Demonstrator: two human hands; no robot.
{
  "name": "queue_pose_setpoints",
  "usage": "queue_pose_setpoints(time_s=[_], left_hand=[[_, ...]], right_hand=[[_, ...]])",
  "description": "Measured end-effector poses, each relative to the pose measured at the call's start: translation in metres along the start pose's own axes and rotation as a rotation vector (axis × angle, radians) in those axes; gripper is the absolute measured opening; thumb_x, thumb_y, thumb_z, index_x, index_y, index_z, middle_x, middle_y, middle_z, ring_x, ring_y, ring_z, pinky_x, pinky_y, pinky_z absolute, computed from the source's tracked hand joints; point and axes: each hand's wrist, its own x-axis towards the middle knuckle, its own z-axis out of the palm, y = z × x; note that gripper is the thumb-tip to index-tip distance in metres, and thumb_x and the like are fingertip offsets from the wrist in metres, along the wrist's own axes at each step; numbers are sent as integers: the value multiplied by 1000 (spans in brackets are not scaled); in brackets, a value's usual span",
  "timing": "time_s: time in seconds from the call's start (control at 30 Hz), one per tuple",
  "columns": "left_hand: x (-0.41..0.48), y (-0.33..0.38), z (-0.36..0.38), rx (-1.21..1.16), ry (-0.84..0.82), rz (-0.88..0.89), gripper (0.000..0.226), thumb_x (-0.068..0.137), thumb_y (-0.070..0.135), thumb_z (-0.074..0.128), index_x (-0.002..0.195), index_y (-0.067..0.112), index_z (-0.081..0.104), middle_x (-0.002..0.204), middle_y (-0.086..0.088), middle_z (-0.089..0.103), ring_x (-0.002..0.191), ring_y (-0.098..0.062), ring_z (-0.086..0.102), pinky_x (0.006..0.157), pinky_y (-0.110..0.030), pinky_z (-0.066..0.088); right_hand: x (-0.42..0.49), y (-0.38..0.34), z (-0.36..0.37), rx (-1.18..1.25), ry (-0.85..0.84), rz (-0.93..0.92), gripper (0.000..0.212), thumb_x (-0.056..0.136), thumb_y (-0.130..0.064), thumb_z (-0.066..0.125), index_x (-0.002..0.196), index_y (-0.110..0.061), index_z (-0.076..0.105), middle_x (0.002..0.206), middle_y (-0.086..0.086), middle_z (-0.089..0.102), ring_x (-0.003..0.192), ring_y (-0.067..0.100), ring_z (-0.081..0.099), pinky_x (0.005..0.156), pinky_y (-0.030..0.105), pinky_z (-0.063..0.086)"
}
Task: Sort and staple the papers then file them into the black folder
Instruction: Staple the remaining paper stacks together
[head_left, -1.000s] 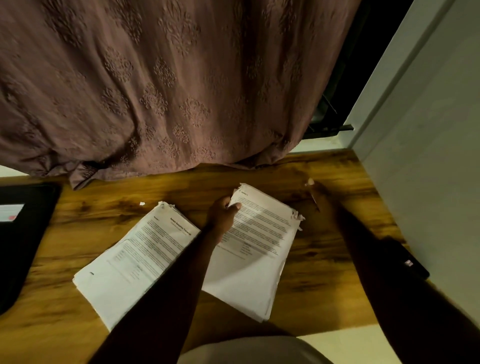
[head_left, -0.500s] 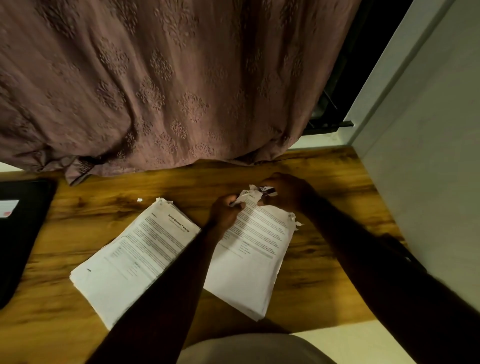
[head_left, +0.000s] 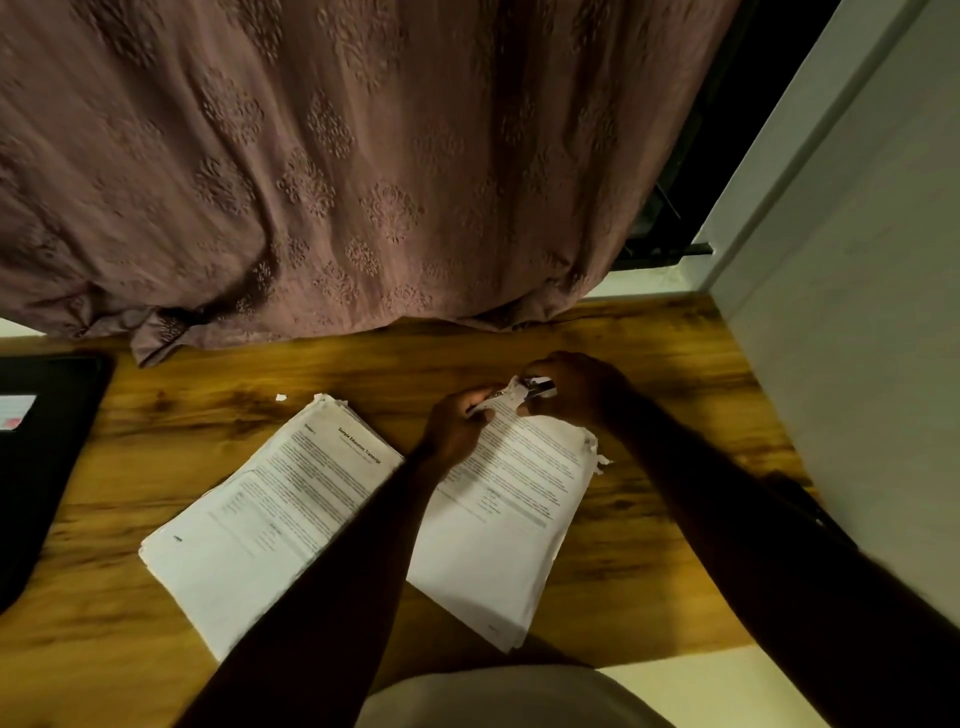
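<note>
Two stacks of printed papers lie on the wooden desk (head_left: 649, 519). The left stack (head_left: 270, 509) lies flat by itself. My left hand (head_left: 454, 423) pinches the top corner of the right stack (head_left: 514, 499) and lifts it a little. My right hand (head_left: 576, 387) grips a small dark stapler (head_left: 540, 388) set over that same lifted corner. The black folder (head_left: 47, 457) lies at the desk's left edge, partly out of view.
A brown patterned curtain (head_left: 337, 171) hangs down onto the back of the desk. A white wall (head_left: 852, 338) closes the right side. A small paper scrap (head_left: 281, 397) lies behind the left stack. A dark flat object (head_left: 800, 499) lies by the wall under my right forearm.
My right hand has come in from the right side of the desk to the top corner of the right stack with the stapler. My left hand now lifts that corner.
</note>
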Motion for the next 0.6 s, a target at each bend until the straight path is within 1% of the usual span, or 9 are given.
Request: queue_pose_setpoints(time_s=[0.07,0.13,0.23,0.33,0.37,0.43,0.5,0.53,0.6], left_hand=[[0,-2,0,-18,-14,-32,40,101,13,56,140,15,56,128,-4,67,112,-17,64,90,-29,54],[1,-4,0,-44,-19,-57,39,101,13,56,139,17,57,125,-4,68,110,-18,65,90,-33,57],[3,-4,0,-72,-7,-68,37,100,10,57,136,19,59,123,-2,68,109,-17,65,88,-31,58],[4,-6,0,-94,2,-78,37,99,9,58,135,18,61,124,-3,68,110,-19,65,91,-36,58],[5,-6,0,-99,2,-74,37,98,9,59,134,18,61,124,-3,68,110,-19,65,92,-36,58],[5,-7,0,-100,12,-68,36,98,9,59,134,17,62,123,-2,69,110,-18,65,88,-31,57],[5,-5,0,-107,18,-69,36,98,8,59,134,16,62,120,0,68,108,-17,64,83,-25,55],[5,-4,0,-110,13,-68,36,98,8,59,134,16,62,119,0,68,107,-17,64,82,-25,55],[6,-4,0,-114,0,-68,36,98,9,59,133,16,62,121,-1,69,109,-18,65,86,-29,56]], right_hand=[[1,0,0,14,-7,-7,64,75,-71,68,128,-37,60,135,-8,59,120,18,58,99,42,51],[0,0,0,14,1,0,63,74,-70,69,127,-36,61,133,-9,61,119,17,59,98,42,52],[-2,1,-1,25,26,21,61,75,-68,70,126,-35,62,133,-10,62,119,16,60,98,39,52],[-2,2,-1,0,7,26,64,72,-73,68,124,-37,62,132,-10,62,118,16,60,97,38,52],[-2,2,0,-10,-8,32,69,70,-76,67,126,-37,60,133,-10,62,120,16,59,98,39,52],[-2,1,2,-26,-40,35,75,70,-77,67,132,-36,58,137,-8,59,123,17,57,101,40,50],[-2,0,3,-56,-55,17,74,73,-74,68,135,-34,56,139,-7,58,125,17,56,103,39,48],[-2,-1,3,-71,-55,6,73,74,-72,69,135,-34,56,140,-7,58,125,17,56,102,38,47],[-1,-5,0,-102,-58,-12,72,76,-71,69,135,-32,57,138,-6,60,124,19,56,101,36,47]])
